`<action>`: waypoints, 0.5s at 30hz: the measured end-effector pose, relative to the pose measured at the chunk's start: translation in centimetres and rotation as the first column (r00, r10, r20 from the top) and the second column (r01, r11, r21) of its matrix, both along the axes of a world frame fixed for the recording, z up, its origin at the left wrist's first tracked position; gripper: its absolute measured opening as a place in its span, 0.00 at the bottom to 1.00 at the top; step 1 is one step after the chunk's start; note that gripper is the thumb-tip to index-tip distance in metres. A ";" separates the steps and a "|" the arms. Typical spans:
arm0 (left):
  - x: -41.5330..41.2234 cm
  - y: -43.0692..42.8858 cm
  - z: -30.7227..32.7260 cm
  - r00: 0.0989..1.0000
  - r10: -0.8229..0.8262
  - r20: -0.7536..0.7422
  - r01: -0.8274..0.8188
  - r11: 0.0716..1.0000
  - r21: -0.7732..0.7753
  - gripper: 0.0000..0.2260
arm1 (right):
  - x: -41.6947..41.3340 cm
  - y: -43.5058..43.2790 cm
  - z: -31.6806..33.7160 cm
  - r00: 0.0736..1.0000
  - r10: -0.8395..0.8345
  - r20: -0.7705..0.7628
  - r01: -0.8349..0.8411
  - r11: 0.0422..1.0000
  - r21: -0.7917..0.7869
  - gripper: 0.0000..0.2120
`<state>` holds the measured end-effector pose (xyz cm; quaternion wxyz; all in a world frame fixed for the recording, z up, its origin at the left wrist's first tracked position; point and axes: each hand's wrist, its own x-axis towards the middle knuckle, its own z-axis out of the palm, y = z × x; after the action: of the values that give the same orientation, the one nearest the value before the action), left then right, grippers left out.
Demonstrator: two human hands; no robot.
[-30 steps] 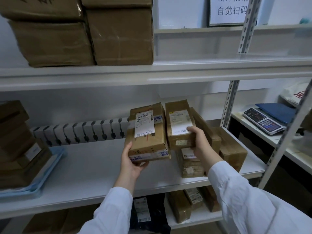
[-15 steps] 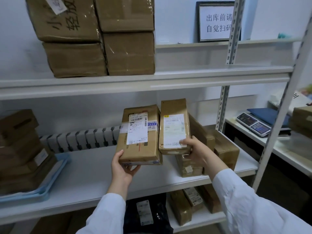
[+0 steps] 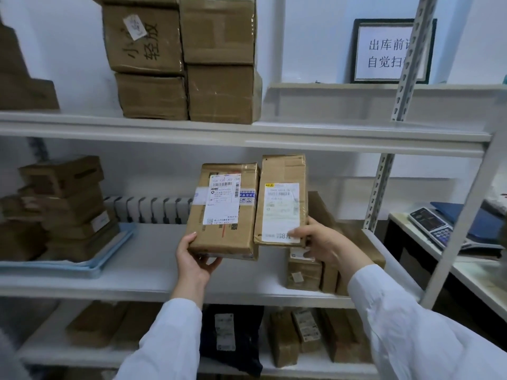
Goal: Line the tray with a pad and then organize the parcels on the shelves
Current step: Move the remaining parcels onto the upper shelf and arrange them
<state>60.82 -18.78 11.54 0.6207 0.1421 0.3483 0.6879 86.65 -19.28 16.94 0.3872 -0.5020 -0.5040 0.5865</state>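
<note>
My left hand [image 3: 194, 260] grips the bottom edge of a brown labelled parcel [image 3: 223, 211], held up above the middle shelf [image 3: 142, 267]. My right hand [image 3: 321, 244] grips the lower right corner of a narrower brown parcel [image 3: 282, 200] beside it; the two parcels touch side by side. Behind my right hand, more small parcels [image 3: 304, 271] stand on the shelf. At the left, a light blue tray [image 3: 82, 266] with a pad in it carries a stack of brown parcels [image 3: 65, 207].
Large cardboard boxes [image 3: 186, 61] stand on the upper shelf [image 3: 356, 130], whose right part is bare. The lower shelf holds a dark bag [image 3: 233, 338] and small boxes [image 3: 299, 335]. A scale [image 3: 433, 229] lies on a table at the right. Upright posts [image 3: 381, 185] frame the right side.
Both hands have lifted their parcels higher above the middle shelf and turned them more upright. My view has tilted upward, showing more of the upper shelf.
</note>
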 end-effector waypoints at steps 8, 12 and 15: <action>1.2 -4.5 0.0 0.995 0.094 0.026 -0.095 0.995 0.038 0.15 | 1.5 -1.9 0.0 0.987 0.152 -0.047 -0.152 0.988 0.003 0.33; 1.8 -6.1 0.4 0.989 0.141 0.041 -0.144 0.986 0.087 0.12 | 1.9 -3.0 0.7 0.985 0.172 -0.031 -0.171 0.985 0.036 0.40; 2.5 -7.1 1.3 0.986 0.160 0.045 -0.166 0.972 0.168 0.09 | 2.4 -3.6 1.3 0.981 0.178 -0.075 -0.171 0.981 0.089 0.44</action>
<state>63.30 -25.91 12.83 0.5531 0.1548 0.2886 0.7660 89.07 -22.91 18.29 0.3749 -0.4152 -0.5533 0.6172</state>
